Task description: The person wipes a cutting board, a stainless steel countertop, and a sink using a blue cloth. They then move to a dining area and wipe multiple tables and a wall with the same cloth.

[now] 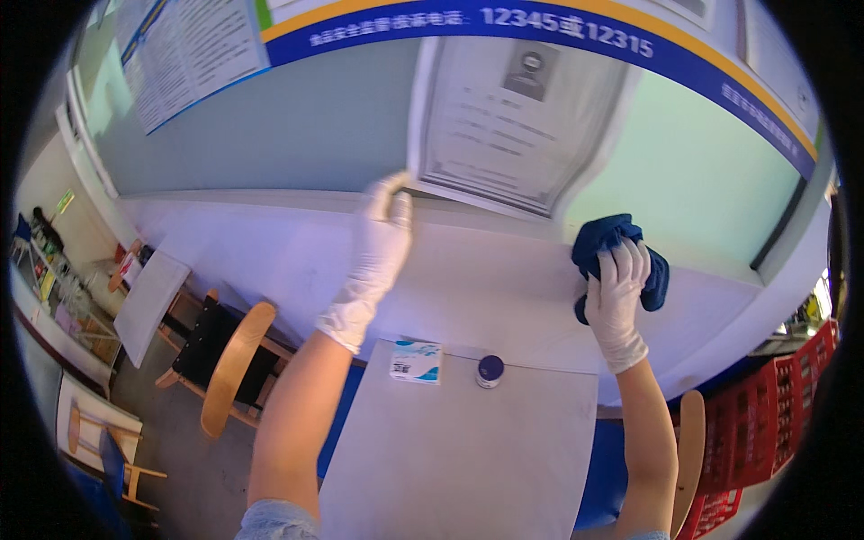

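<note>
My left hand point(381, 233), in a white glove, has its bent fingers at the lower left corner of a printed sheet point(499, 145) with a portrait on it. The sheet hangs in front of a window pane, and its right edge bows outward. My right hand point(617, 290), also gloved, presses a bunched dark blue cloth point(607, 233) near the window ledge point(499, 223), right of the sheet. The cloth partly covers the ledge and the wall below it.
Below my hands stands a light table point(459, 459) with a white and teal box point(416, 362) and a dark-lidded jar point(490, 371). A wooden chair point(236, 364) is at left; red crates point(749, 425) are stacked at right. A blue printed banner point(432, 32) crosses the window.
</note>
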`<state>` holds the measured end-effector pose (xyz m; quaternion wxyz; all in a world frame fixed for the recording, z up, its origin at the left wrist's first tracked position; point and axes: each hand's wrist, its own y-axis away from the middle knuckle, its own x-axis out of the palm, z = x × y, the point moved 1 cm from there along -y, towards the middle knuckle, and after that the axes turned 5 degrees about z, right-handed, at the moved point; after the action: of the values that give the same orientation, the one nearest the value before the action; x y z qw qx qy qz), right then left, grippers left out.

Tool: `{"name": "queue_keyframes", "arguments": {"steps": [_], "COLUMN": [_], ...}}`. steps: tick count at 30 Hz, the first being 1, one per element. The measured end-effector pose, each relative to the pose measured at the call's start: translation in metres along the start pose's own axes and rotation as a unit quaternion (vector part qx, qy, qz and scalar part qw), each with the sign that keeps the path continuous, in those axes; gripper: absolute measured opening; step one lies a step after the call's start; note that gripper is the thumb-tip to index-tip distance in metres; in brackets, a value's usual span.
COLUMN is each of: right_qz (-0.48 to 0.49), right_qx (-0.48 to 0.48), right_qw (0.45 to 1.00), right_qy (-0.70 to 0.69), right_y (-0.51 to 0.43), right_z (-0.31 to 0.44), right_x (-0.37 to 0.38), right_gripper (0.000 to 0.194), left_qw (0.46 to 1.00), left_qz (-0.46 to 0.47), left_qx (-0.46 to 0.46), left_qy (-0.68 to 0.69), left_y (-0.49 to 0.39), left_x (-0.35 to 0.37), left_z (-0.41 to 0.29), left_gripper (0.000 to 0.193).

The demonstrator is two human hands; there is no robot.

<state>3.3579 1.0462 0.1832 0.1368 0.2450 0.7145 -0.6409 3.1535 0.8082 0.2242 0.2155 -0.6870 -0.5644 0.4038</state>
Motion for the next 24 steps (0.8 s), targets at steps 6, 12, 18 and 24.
{"name": "queue_keyframes", "arguments": {"steps": [6,12,18,24], "right_qz": [-0.014,0.023,0.048,0.118], "right_qx": [-0.061,-0.026,-0.006,-0.003], "right_qw": [0.998,0.998,0.999,0.992], "right_qy": [-0.019,-0.044,-0.01,0.047], "right_y": [-0.021,-0.056,-0.107,-0.183], "right_z": [0.039,0.097,0.196,0.333], "right_x": [0.018,0.036,0.082,0.158], "right_gripper": [0.051,0.043,0.04,0.018], "left_qw": [0.991,0.993,0.982,0.924], "left_qz": [0.029,0.066,0.122,0.011], "left_qx": [0.102,0.086,-0.126,-0.381], "left_qy": [-0.085,-0.042,-0.07,0.022], "left_y": [0.03,0.098,0.201,0.268], "left_x": [-0.012,-0.083,-0.188,-0.284], "left_z": [-0.016,0.021,0.09,0.148], "left_gripper": [0.027,0.028,0.025,0.018]}}
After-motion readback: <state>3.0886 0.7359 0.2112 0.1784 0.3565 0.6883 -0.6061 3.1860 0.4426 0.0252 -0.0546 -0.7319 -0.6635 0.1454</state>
